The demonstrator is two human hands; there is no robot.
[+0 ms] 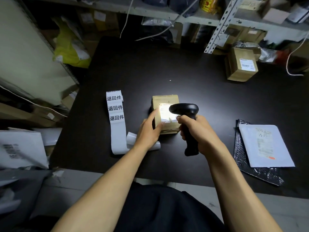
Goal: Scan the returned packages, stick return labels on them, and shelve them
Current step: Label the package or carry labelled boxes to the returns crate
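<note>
Black counter [192,67]: small brown cardboard box [165,100], probably light and rigid, steadied at its side by flat-fingered left hand [148,131]; right hand [197,131] grips black handheld scanner [185,109].

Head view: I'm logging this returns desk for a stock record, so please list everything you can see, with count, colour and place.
table: one, black, centre.
small box: one, brown, table centre, its label lit by the scanner.
scanner: one, black, aimed at the small box.
return label strip: one, white with black print, left of the small box.
second box: one, brown, table's far right.
white mailer: one, near right, lying on a black mailer.
shelves: grey, behind the table, full of parcels; count unclear.
yellow bag: one, far left shelf.
left hand: steadies the small box.
right hand: grips the scanner.
</note>
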